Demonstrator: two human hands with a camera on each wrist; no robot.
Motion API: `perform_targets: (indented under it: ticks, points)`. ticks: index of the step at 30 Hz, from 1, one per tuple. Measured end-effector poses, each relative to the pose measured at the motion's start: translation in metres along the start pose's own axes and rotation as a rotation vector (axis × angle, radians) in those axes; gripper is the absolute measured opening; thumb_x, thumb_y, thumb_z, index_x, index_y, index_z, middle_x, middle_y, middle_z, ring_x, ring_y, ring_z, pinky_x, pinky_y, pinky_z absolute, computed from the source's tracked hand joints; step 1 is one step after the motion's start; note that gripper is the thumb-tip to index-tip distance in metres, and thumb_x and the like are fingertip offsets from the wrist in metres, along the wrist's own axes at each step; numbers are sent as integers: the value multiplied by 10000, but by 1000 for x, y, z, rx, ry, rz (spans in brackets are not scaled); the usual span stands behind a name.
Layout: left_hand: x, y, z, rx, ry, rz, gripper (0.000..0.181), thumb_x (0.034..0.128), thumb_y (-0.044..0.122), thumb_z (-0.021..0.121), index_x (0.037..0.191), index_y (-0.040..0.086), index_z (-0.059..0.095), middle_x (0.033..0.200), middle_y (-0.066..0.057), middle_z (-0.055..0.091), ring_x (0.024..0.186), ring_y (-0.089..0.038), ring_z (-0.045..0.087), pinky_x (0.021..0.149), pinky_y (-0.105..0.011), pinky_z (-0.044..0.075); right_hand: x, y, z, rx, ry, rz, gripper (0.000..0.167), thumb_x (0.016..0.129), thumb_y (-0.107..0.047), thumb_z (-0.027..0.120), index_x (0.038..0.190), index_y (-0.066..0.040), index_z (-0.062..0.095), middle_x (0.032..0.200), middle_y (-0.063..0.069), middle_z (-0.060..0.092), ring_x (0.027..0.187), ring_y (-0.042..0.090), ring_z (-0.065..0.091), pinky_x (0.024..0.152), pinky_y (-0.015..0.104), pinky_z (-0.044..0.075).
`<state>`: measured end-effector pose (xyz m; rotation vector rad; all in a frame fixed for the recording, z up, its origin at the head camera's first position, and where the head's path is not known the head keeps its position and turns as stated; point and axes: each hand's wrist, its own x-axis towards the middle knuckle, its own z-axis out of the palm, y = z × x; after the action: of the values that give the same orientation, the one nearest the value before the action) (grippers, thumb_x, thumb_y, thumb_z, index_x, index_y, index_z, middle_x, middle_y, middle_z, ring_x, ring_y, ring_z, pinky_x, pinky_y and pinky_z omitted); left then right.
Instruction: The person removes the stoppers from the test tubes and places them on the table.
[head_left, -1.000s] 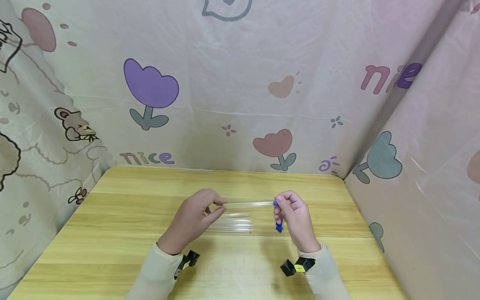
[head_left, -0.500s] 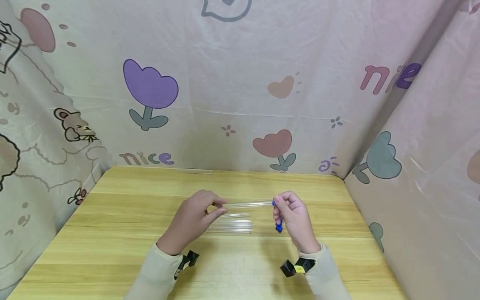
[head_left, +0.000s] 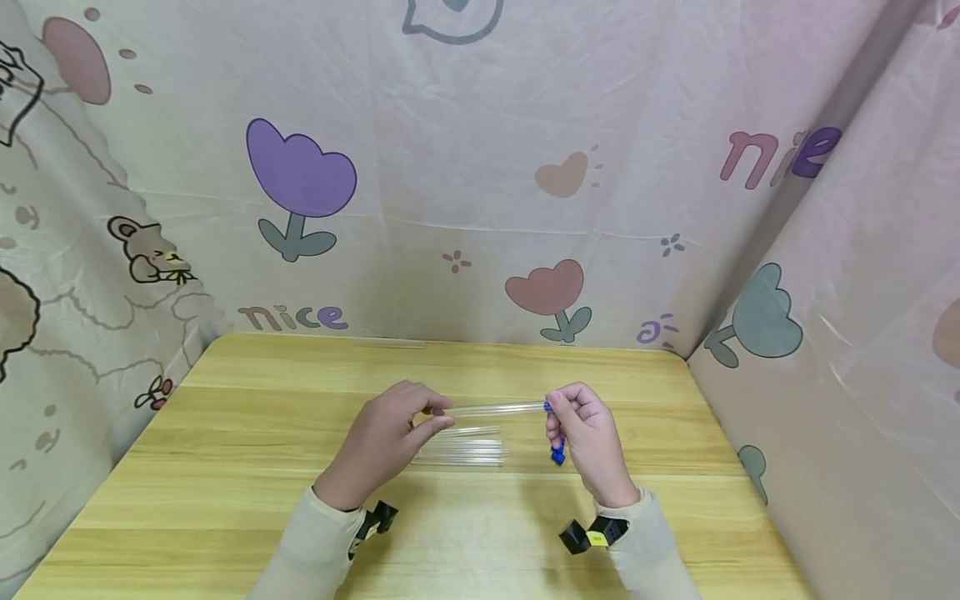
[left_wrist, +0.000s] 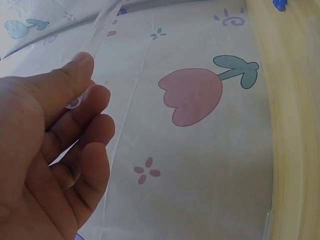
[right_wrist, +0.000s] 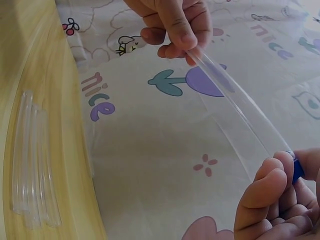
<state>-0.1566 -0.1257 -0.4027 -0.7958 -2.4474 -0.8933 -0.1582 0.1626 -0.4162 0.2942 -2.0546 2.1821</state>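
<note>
A long clear plastic tube (head_left: 498, 408) is held level above the table between both hands. The left hand (head_left: 390, 429) pinches its left end between thumb and index finger; the other fingers curve loosely in the left wrist view. At the tube's right end sits a small blue piece (right_wrist: 297, 171), which the right hand (head_left: 596, 433) pinches with thumb and fingertips. How far the tube goes into this piece is hidden by the fingers. Just below the right hand in the head view lies another blue piece (head_left: 558, 456), partly covered by that hand.
Several more clear tubes (head_left: 465, 452) lie side by side on the wooden table (head_left: 247, 467), in front of the held one. One clear tube (head_left: 390, 342) rests along the table's back edge. Printed cloth (head_left: 420, 167) hangs behind and at both sides.
Over the last second the right hand and its blue piece have shifted very slightly left. The left hand stays in place, and both grips are the same.
</note>
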Motion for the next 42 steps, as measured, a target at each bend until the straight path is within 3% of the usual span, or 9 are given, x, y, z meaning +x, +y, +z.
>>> perform_targets:
  ticks: [13, 22, 32, 36, 42]
  points:
    - [1, -1, -1, 26, -22, -1, 95, 1013, 281, 681, 1049, 210, 732, 940, 152, 670, 814, -19, 552, 711, -254, 522, 0, 1, 0, -43, -34, -27, 290, 1080, -213, 567, 1021, 71, 555, 740, 14, 604, 602, 93, 560, 521, 201, 494]
    - [0, -3, -3, 11, -65, -22, 138, 1067, 276, 594, 989, 199, 678, 883, 153, 598, 787, -35, 518, 710, -262, 503, -2, -1, 1, -101, -66, -109, 226, 1078, -162, 565, 1000, 49, 573, 750, 31, 610, 600, 105, 566, 507, 239, 506]
    - [-3, -10, 0, -152, -42, -28, 394, 1113, 179, 471, 726, 196, 396, 651, 133, 265, 567, -7, 249, 540, -205, 262, -4, 0, 5, -141, -119, -273, 129, 1073, -34, 521, 992, 47, 580, 748, 50, 595, 598, 185, 550, 514, 256, 490]
    - [-3, -11, 1, -200, -30, -42, 482, 1114, 164, 458, 650, 198, 334, 602, 157, 211, 530, 15, 182, 523, -186, 209, -5, 3, 5, -153, -158, -353, 82, 1053, 44, 512, 1019, 32, 585, 770, 77, 580, 637, 134, 541, 526, 283, 480]
    - [-3, -13, 0, -218, 13, -64, 495, 1108, 153, 468, 639, 193, 314, 600, 155, 203, 534, 12, 162, 518, -187, 205, -5, 7, 3, -113, -265, -464, 139, 998, 164, 511, 1092, 71, 551, 934, 170, 552, 752, 233, 547, 656, 301, 523]
